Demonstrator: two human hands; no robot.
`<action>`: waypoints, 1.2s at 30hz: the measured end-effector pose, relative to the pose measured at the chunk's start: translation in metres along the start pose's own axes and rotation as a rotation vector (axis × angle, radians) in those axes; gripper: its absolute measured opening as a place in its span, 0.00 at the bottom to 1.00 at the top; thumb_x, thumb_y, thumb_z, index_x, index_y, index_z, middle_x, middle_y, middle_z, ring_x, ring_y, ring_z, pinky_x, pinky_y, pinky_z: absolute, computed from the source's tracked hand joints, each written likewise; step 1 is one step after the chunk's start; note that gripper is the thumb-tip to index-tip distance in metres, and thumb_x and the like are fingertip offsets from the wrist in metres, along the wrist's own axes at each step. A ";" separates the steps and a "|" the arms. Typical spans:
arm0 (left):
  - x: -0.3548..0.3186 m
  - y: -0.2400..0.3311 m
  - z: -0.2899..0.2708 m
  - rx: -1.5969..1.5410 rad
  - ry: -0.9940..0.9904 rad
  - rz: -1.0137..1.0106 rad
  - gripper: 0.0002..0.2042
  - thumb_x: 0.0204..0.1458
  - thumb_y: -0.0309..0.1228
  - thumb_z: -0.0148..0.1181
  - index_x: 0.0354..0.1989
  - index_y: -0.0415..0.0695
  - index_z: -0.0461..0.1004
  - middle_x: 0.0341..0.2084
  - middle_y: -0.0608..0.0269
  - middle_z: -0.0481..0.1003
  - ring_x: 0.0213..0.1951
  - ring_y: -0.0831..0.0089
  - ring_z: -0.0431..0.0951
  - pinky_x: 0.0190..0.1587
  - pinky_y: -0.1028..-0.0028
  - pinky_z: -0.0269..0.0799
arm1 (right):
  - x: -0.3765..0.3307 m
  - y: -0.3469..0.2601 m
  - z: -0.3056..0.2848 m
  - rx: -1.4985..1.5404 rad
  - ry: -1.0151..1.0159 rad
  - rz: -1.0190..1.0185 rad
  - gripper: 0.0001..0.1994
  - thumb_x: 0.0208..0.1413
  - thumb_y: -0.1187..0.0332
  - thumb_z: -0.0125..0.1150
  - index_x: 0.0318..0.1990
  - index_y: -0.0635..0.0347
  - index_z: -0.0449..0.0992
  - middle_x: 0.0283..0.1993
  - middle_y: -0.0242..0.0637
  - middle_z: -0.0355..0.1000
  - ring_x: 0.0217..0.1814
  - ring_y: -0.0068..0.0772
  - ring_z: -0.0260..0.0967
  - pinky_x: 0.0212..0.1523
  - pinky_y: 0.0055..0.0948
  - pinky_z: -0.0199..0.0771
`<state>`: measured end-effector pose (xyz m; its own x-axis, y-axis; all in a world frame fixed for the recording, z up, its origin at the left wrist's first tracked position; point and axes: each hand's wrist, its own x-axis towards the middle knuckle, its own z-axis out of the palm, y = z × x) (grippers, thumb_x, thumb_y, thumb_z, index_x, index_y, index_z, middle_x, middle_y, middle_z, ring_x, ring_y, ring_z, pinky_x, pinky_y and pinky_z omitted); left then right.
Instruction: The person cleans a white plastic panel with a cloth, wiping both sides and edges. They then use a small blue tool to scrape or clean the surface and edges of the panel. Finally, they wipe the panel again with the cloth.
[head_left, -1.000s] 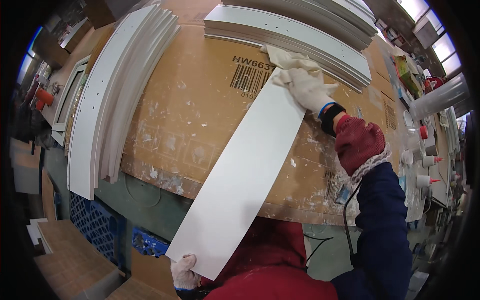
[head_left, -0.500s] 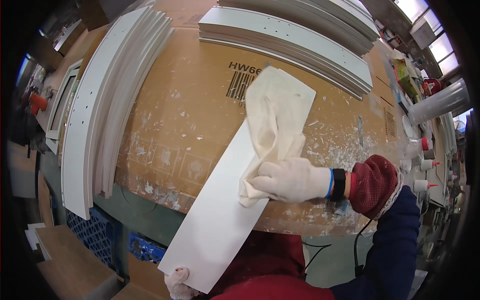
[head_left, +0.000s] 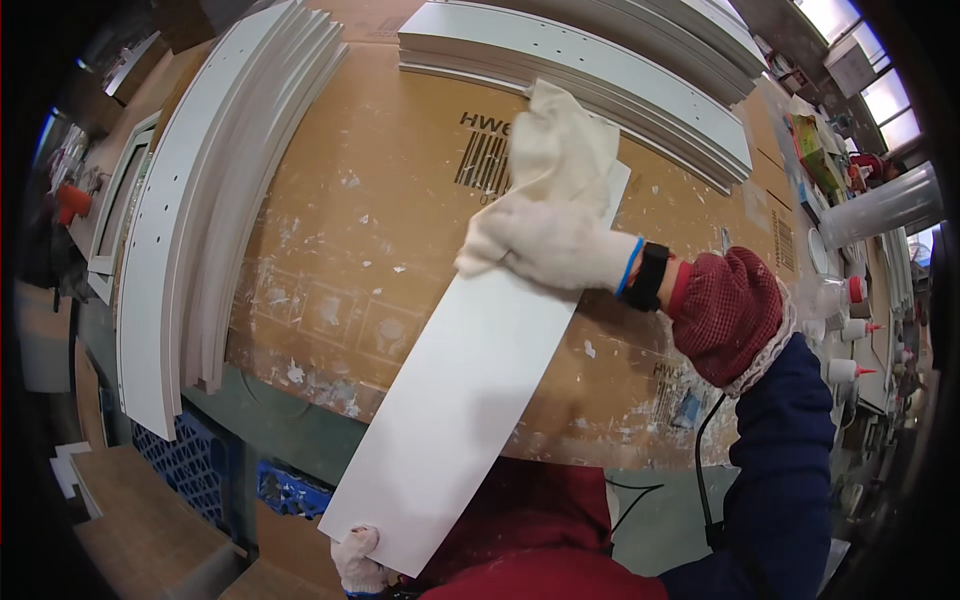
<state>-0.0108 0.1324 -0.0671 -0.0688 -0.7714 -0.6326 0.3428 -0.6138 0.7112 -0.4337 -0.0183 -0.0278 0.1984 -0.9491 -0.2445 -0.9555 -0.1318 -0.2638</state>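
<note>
A long white board [head_left: 446, 388] slants across the cardboard-covered table, its near end jutting past the front edge toward me. My left hand [head_left: 360, 558], in a white glove, grips that near end with the thumb on top; its other fingers are hidden below. Toward the far end, my gloved right hand [head_left: 562, 244] is closed on a cream cloth [head_left: 566, 140] and presses it against the board. The cloth's loose part spreads beyond my fingers, over the board's far end and onto the cardboard.
Stacked white panels with small holes [head_left: 160, 215] stand along the left side. More white panels [head_left: 570, 62] lie at the back. Small bottles with red tips [head_left: 845, 370] and a clear plastic cylinder [head_left: 880, 207] are on the right. Blue plastic crates [head_left: 290, 490] sit below the table.
My right hand has slid the cloth away from me along the board, toward its far end. My left hand keeps its hold on the near end.
</note>
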 end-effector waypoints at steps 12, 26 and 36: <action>-0.006 0.002 0.007 -0.190 -0.112 -0.099 0.16 0.53 0.24 0.55 0.51 0.35 0.67 0.38 0.55 0.75 0.39 0.67 0.78 0.44 0.68 0.77 | 0.034 0.089 -0.003 -0.227 0.477 0.192 0.13 0.63 0.62 0.44 0.47 0.60 0.69 0.42 0.52 0.72 0.46 0.54 0.70 0.46 0.44 0.70; -0.005 -0.008 0.002 -0.909 -0.649 -0.132 0.49 0.50 0.73 0.29 0.66 0.39 0.54 0.61 0.51 0.62 0.60 0.56 0.64 0.63 0.58 0.58 | -0.098 -0.299 0.085 0.071 0.139 -0.598 0.13 0.48 0.67 0.53 0.42 0.59 0.70 0.28 0.32 0.66 0.26 0.30 0.70 0.28 0.31 0.72; -0.004 -0.008 0.006 -0.821 -0.677 -0.244 0.52 0.47 0.75 0.29 0.66 0.37 0.54 0.63 0.49 0.60 0.62 0.54 0.61 0.63 0.57 0.56 | -0.083 -0.029 0.035 0.043 0.493 0.484 0.14 0.63 0.60 0.50 0.45 0.60 0.73 0.41 0.50 0.74 0.46 0.51 0.72 0.47 0.44 0.70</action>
<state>-0.0190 0.1393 -0.0679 -0.6348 -0.7310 -0.2502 0.7535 -0.6574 0.0088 -0.4147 0.0741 -0.0330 -0.3799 -0.9190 0.1059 -0.9002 0.3408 -0.2712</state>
